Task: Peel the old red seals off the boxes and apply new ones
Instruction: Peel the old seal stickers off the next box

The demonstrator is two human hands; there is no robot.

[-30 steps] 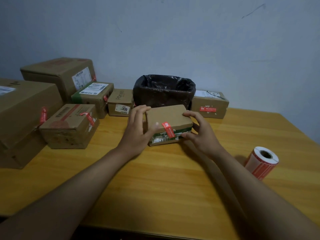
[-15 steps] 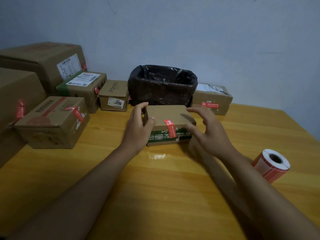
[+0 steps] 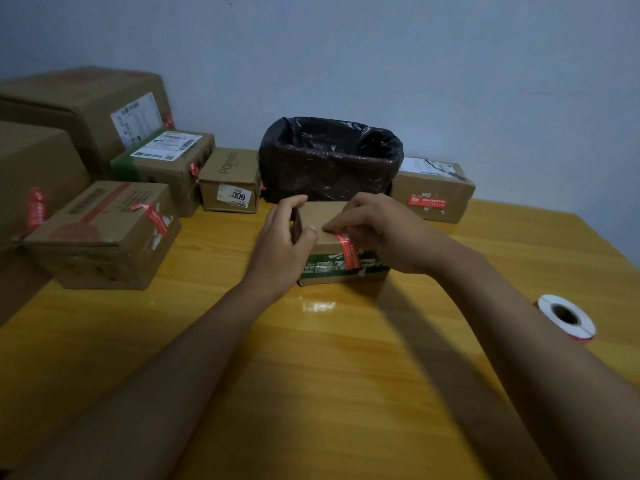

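Observation:
A small brown box point(image 3: 320, 216) with a green printed band on its front stands on the wooden table point(image 3: 311, 375) at the centre. A red seal point(image 3: 349, 252) runs over its top front edge and down the front. My left hand point(image 3: 284, 244) grips the box's left end, thumb on top. My right hand point(image 3: 381, 230) is over the box's top right, and its fingertips touch the seal's upper end. Whether they pinch the seal is not visible. A roll of new red seals point(image 3: 566, 317) lies at the right.
A bin lined with a black bag point(image 3: 329, 157) stands behind the box by the wall. Several cardboard boxes with red seals sit at the left point(image 3: 104, 233) and one at the back right point(image 3: 433, 192). The table's right edge runs past the roll.
My right hand has come from the box's right side onto its top, fingertips now at the seal's upper end. My left hand kept its grip. The view has tilted down slightly.

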